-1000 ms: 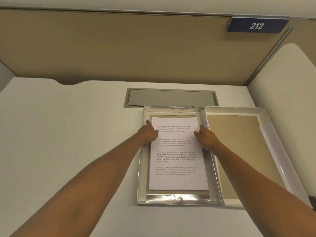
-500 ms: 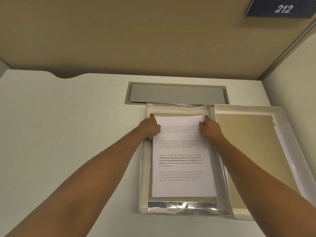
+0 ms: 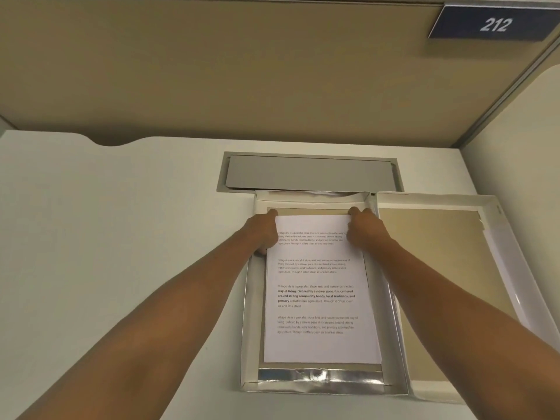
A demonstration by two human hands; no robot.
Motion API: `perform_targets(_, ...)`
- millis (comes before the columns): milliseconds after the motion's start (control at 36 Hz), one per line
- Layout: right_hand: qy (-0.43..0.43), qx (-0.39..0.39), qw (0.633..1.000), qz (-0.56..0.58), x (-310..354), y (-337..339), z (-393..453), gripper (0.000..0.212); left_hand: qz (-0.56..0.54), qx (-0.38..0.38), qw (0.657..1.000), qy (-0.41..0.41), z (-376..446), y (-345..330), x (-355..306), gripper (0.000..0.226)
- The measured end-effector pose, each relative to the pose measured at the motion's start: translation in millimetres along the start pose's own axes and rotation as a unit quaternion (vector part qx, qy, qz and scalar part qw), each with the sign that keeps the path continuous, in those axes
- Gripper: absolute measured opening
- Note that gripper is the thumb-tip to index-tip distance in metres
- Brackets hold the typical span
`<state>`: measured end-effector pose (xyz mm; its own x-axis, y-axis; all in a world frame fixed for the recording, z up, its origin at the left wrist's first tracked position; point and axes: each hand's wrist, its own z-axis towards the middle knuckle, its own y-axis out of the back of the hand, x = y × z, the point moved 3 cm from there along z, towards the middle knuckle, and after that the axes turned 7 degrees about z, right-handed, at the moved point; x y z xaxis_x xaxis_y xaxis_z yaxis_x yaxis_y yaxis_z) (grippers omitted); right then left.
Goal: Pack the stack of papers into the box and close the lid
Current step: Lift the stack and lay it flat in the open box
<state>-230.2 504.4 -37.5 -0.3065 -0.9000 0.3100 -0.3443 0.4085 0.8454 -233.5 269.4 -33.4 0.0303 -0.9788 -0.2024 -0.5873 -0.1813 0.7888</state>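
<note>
A stack of papers [image 3: 318,298] with printed text on top lies inside a shallow white box [image 3: 248,328] lined with silver foil, at the middle of the desk. My left hand [image 3: 260,231] grips the stack's far left corner. My right hand [image 3: 363,228] grips its far right corner. Both sets of fingers curl over the paper edges near the box's far wall. The box lid [image 3: 439,268], white with a tan inside, lies open face up directly right of the box, touching it.
A grey cable hatch [image 3: 309,174] is set into the white desk [image 3: 121,222] just beyond the box. A tan partition [image 3: 242,71] rises behind, with a "212" sign [image 3: 494,24] at top right. A white side panel [image 3: 521,131] stands on the right.
Both hands have slid to the stack's far corners, nudging the papers deeper in the box. The camera has tilted and moved closer.
</note>
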Motion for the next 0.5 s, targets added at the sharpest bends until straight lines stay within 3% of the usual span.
perform_targets(111, 0.013, -0.034, 0.999, 0.014, -2.6, 2.8, -6.5, 0.045, 0.006, -0.011, 1.000, -0.002, 2.5, -3.6, -0.2, 0.050)
perform_targets(250, 0.019, -0.148, 0.986, 0.074, -26.5, 13.3, -34.0, 0.039, -0.011, -0.041, 0.999, 0.023, -2.4, -7.1, -1.0, 0.057)
perform_targets(500, -0.069, -0.109, 0.983, 0.128, -94.2, -1.3, -98.4, 0.039, -0.060, -0.125, 0.989, 0.058, -48.4, -20.6, -15.8, 0.069)
